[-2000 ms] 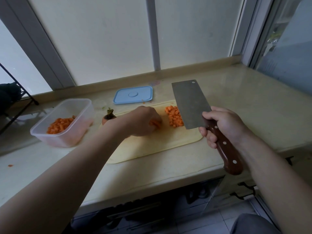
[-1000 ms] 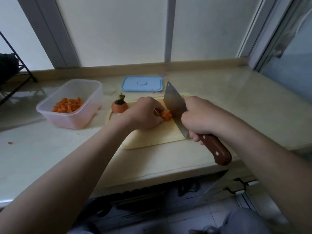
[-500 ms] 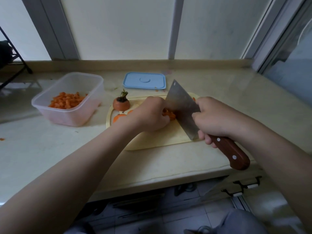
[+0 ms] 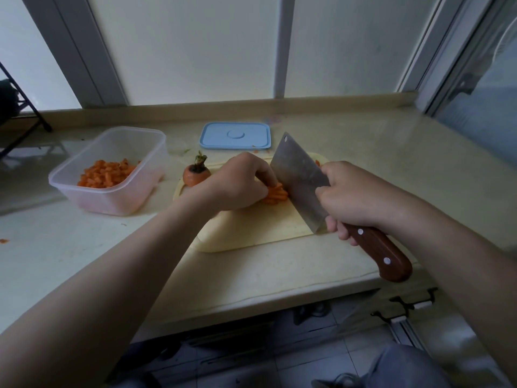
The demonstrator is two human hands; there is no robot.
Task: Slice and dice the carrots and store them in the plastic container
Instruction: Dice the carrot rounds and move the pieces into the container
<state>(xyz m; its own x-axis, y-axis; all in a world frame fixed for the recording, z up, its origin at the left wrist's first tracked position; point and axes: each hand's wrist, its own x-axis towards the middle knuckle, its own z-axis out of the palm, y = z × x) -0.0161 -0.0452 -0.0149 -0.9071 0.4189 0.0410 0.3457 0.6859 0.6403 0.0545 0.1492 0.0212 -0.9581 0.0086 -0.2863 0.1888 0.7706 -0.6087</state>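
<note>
The fingers [image 4: 267,176] of the left hand [image 4: 237,183] are curled down over a small bundle of carrot strips [image 4: 277,195] and hold it against the cutting board [image 4: 251,231]. The knuckles sit just beside the flat of the cleaver [image 4: 299,177]. The right hand [image 4: 352,197] has its fingers clamped round the cleaver where the blade meets the brown wooden handle [image 4: 380,253]. The handle shows 2 rivets and reaches out past the near edge of the desk [image 4: 279,273]. The blade leans a little, its edge down on the board at the right end of the strips. A speck of orange shows past the blade's far side, too hidden to say more.

The pale board lies near the middle of the desk, closer to its near edge. On the board's far left corner stands a cut carrot top [image 4: 195,175], stalk end up, just beside the left wrist.

Left of the board, apart from it, the clear plastic container [image 4: 112,198] sits open. It holds a heap of diced carrot [image 4: 103,172] against its left wall. The blue lid [image 4: 235,135] lies flat behind the board, towards the desk's far edge under the window. 1 small orange scrap [image 4: 4,241] lies at the desk's left edge.
</note>
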